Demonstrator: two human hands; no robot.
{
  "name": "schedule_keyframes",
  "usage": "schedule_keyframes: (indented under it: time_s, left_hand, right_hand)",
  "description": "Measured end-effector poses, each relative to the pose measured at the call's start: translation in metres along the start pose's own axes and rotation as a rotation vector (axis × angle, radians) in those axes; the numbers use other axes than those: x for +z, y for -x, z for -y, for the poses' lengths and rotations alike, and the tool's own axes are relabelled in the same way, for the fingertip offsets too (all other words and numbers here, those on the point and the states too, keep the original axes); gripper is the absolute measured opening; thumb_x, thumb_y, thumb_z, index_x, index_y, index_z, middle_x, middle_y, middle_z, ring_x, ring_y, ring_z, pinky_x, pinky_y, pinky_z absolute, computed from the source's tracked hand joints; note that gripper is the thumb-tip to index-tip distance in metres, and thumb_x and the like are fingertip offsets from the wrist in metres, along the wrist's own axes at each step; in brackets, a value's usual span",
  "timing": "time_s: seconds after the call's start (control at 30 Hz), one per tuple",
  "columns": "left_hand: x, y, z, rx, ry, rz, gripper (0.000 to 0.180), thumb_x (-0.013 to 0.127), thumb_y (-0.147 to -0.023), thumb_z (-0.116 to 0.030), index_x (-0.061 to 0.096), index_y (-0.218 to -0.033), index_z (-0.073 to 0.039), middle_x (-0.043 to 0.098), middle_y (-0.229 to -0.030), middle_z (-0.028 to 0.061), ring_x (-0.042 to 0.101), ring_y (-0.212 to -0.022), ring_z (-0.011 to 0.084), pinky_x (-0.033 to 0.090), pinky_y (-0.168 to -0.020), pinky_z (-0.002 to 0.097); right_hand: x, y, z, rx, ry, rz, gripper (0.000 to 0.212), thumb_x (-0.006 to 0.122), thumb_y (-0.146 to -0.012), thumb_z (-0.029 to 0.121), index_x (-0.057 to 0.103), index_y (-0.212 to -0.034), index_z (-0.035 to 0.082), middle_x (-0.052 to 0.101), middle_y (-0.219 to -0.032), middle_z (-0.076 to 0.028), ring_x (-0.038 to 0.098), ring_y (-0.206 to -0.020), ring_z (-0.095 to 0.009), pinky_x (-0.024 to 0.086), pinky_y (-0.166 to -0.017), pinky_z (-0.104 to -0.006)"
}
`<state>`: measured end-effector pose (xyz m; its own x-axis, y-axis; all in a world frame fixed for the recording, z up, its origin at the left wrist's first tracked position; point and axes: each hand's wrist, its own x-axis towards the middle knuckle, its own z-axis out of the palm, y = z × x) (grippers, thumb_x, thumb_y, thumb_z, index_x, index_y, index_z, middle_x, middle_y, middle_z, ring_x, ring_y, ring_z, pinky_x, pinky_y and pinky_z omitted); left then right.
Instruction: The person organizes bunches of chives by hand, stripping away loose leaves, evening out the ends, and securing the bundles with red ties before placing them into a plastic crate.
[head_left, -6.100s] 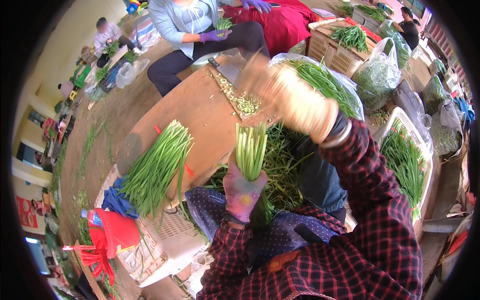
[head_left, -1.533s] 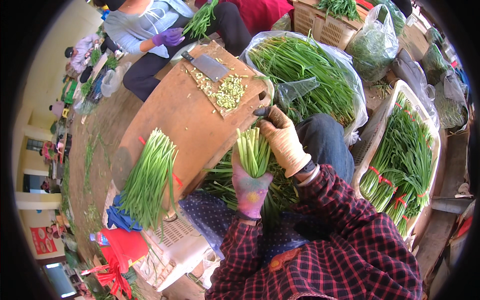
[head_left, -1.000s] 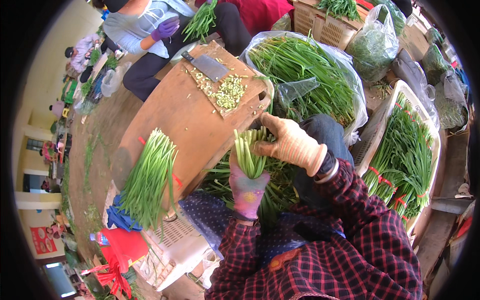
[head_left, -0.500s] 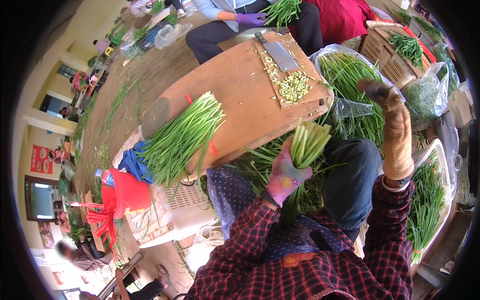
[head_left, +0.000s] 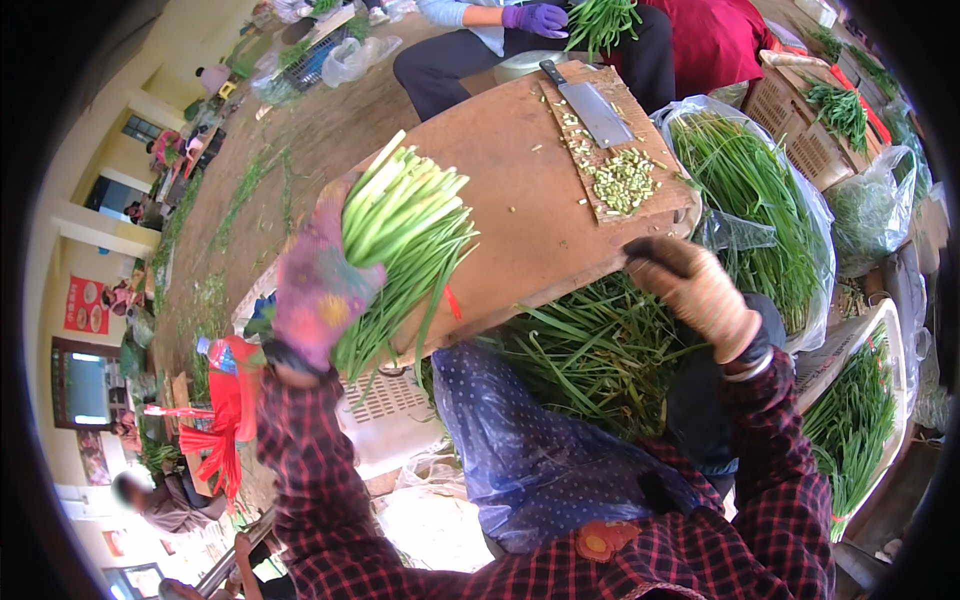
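My left hand [head_left: 320, 290], in a colourful patterned glove, is closed around a bunch of garlic chives [head_left: 385, 200], pale cut ends up. It is over the left end of the brown board [head_left: 500, 190], and the bunch overlaps a pile of green chives [head_left: 435, 265] lying there. My right hand [head_left: 695, 295], in an orange-pink glove with dark fingertips, hovers near the board's right front edge. Its fingers are partly bent and apart, with nothing visible in them. Loose chives [head_left: 600, 350] fill the space over my lap, beside a blue dotted plastic apron [head_left: 540, 440].
A cleaver [head_left: 595, 110] lies on a small cutting board [head_left: 570, 130] beside chopped stem ends [head_left: 622, 180]. A bag of chives [head_left: 740, 170] and a white crate [head_left: 890, 400] are on the right. A red bucket [head_left: 235, 375] stands left. A purple-gloved person [head_left: 535, 20] sits opposite.
My left hand has carried its bunch from over my lap leftward to the pile on the board. My right hand has come down and inward from the raised position at the right.
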<state>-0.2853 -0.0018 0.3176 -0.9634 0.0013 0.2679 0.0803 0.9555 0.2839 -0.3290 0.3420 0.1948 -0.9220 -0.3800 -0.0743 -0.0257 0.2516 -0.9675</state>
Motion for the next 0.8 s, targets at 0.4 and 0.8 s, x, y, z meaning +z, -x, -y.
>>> schedule_keyframes:
  time_s: [0.4,0.8]
  left_hand:
    - [0.143,-0.031,0.125,-0.254,-0.213,0.298,0.092,0.064,-0.064,0.0,0.026,-0.146,-0.014,0.059,-0.114,0.0213,0.059,-0.103,0.0393,0.047,-0.089,0.0418]
    - [0.174,-0.032,0.133,-0.2,-0.012,0.165,0.095,0.074,-0.059,0.0,0.028,-0.142,-0.006,0.054,-0.122,0.0209,0.053,-0.112,0.0381,0.044,-0.096,0.0405]
  right_hand:
    - [0.138,-0.22,0.009,-0.295,0.493,0.068,0.022,0.058,-0.086,0.021,0.068,-0.101,0.009,0.068,-0.09,-0.013,0.065,-0.085,-0.031,0.053,-0.073,-0.0376]
    - [0.197,-0.286,0.021,-0.165,0.954,0.304,0.033,0.07,-0.078,0.036,0.07,-0.103,0.013,0.065,-0.106,-0.012,0.062,-0.099,-0.032,0.051,-0.084,-0.0419]
